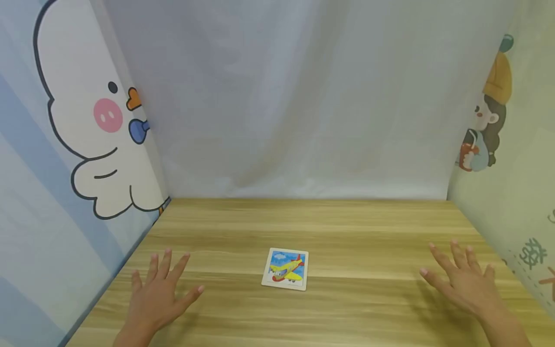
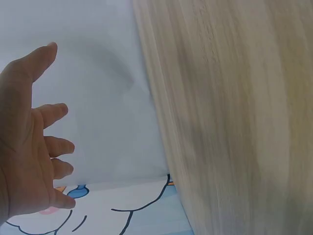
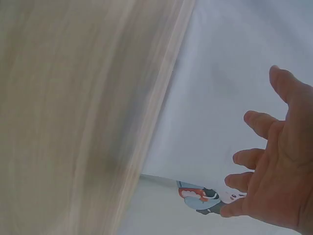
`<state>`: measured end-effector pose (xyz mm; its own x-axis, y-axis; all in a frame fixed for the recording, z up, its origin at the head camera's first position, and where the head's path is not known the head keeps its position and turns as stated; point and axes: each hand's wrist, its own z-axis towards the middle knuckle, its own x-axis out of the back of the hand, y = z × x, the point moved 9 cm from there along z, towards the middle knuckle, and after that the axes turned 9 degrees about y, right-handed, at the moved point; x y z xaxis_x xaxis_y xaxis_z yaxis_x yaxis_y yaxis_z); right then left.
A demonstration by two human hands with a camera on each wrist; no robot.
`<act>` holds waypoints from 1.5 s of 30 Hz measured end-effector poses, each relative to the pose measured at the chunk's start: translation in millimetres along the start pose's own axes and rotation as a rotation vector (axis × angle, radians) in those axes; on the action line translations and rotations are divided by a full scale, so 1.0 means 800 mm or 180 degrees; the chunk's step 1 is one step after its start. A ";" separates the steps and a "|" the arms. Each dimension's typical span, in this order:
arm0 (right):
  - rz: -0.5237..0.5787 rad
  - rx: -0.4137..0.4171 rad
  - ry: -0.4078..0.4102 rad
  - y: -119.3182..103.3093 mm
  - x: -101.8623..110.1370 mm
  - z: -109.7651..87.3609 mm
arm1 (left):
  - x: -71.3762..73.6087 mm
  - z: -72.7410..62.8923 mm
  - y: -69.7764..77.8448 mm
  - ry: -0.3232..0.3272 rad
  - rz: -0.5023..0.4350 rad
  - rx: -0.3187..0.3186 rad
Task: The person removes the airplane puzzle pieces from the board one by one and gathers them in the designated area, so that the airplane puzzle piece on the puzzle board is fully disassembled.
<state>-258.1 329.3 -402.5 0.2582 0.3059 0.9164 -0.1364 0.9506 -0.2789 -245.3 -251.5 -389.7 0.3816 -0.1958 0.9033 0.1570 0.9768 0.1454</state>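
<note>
A small square picture puzzle or card (image 1: pixel 285 269) with a pale border lies flat near the middle of the wooden table. Its picture is a yellow and red airplane on blue sky. To its left, my left hand (image 1: pixel 157 295) is held over the table with fingers spread, holding nothing. My right hand (image 1: pixel 470 289) is over the right part of the table, fingers spread as well and farther from the square. Both wrist views show the palms bare, the left hand (image 2: pixel 29 142) and the right hand (image 3: pixel 279 161) each with fingers extended.
The wood-grain table (image 1: pixel 355 231) ends at a pale grey cloth (image 1: pixel 282 96) hanging behind it. A blue and white curtain with a cartoon duck (image 1: pixel 82 111) closes the left side. On the right hangs a pale green curtain (image 1: pixel 533 168) with a printed figure.
</note>
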 end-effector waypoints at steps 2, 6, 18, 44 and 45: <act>0.0110 0.0055 0.0046 -0.002 0.000 0.000 | 0.002 0.001 0.002 0.0035 -0.0040 -0.0023; 0.0426 0.0191 0.0177 -0.009 0.002 0.000 | 0.012 0.002 0.014 0.0288 -0.0126 -0.0179; 0.0937 0.0388 0.0384 -0.029 -0.003 0.000 | 0.026 0.006 0.057 0.0807 -0.0593 -0.0458; 0.1114 0.0503 0.0351 -0.081 0.006 0.027 | 0.001 0.029 0.083 0.0362 -0.1464 -0.0361; 0.1117 0.0511 0.0348 -0.083 0.006 0.028 | -0.001 0.030 0.085 0.0350 -0.1461 -0.0374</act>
<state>-269.3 266.6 -373.2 0.2686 0.6225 0.7351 -0.3800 0.7697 -0.5130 -256.6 -182.8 -370.9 0.3419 -0.6185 0.7076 0.4312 0.7722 0.4666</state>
